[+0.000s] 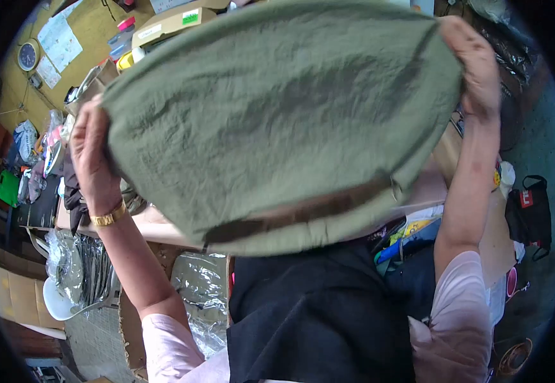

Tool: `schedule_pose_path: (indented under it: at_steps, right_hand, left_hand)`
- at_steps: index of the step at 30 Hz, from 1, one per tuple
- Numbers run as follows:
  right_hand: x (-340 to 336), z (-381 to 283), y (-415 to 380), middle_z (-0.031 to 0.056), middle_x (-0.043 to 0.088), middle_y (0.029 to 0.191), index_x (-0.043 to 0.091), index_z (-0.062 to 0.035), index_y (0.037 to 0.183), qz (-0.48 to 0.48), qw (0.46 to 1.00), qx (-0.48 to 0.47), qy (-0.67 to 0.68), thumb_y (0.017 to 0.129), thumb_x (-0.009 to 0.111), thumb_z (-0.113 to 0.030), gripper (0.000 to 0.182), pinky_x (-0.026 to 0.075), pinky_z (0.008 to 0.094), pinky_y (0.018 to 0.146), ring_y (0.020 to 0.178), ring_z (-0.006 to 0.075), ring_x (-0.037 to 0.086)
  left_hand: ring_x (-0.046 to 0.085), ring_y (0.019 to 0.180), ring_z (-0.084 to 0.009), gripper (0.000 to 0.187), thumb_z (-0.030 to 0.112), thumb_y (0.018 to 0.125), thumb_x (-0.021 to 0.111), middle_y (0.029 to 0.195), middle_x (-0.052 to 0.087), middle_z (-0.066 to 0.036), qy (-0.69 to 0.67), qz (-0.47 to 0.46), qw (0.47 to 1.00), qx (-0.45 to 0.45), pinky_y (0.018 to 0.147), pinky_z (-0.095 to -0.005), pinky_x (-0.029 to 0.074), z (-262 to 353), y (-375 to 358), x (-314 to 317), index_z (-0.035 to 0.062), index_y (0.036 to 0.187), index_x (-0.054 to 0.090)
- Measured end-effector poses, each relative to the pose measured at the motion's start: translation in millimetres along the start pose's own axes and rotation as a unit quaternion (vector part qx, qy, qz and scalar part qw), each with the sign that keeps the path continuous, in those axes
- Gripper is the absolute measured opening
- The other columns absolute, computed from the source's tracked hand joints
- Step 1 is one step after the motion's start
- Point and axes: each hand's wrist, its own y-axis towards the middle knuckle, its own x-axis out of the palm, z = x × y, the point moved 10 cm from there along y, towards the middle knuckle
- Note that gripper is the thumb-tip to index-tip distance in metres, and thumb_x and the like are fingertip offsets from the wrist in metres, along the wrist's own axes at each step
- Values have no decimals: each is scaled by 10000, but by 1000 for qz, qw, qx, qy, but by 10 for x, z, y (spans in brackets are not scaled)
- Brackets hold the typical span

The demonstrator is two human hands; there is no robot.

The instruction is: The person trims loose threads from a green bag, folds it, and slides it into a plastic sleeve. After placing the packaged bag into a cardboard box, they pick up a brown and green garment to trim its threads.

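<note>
A large olive-green cloth piece (271,121) is stretched out wide between my two hands, raised above the table. Along its lower edge runs a long slit-like opening with a gathered-looking rim. At the left end, my left hand (92,150), with a gold watch or bracelet at the wrist, is closed on the cloth's edge. My right hand (478,73) grips the upper right corner, fingers curled around it. Much of the table (431,182) behind is hidden by the cloth.
Below the table a cardboard box (129,332) contains clear plastic packets (201,290). More wrapped packets (89,268) lie on a white chair (56,300) to the left. A black bag (528,214) is at the right. Cartons (175,24) stand at the back.
</note>
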Motion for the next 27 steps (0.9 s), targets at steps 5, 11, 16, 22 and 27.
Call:
schedule_pose_path:
  at_steps: [5,11,16,22,27]
  right_hand:
    - [385,893,264,-67,649,885,713,-17,1011,-25,972,72,-221,959,655,-262,257,448,212,764,825,22,535]
    - [31,74,217,3,686,893,731,6,915,69,970,-139,-186,935,674,-168,185,460,210,747,804,57,589]
    - [279,268,-809,95,687,929,665,18,763,-65,965,-66,-246,836,706,-105,148,500,317,816,887,186,637]
    - [670,1463,-2308,77,626,836,614,-11,802,-149,959,180,-160,739,722,-25,125,492,322,829,887,203,622]
    - [768,1222,-2019,82,513,742,511,-37,785,-139,949,49,-277,617,621,42,216,396,364,693,701,264,503]
  left_hand:
    - [588,911,-37,237,181,972,644,1006,691,10,229,24,968,-102,822,-189,450,-935,200,-308,6,1122,699]
    - [619,953,-94,188,102,950,639,1040,711,-66,313,72,940,111,849,-237,484,248,175,7,-34,1061,706]
    - [664,941,-215,69,-61,819,656,938,715,-102,348,-116,920,139,829,-333,527,109,-782,415,-11,859,679]
    - [656,1033,-226,154,36,759,776,1009,718,-95,297,-174,917,-203,926,-352,493,-1082,-2172,388,33,878,679]
    - [508,640,-251,239,-130,614,599,705,481,-92,352,-153,920,-76,628,-356,412,-979,-1811,548,41,778,565]
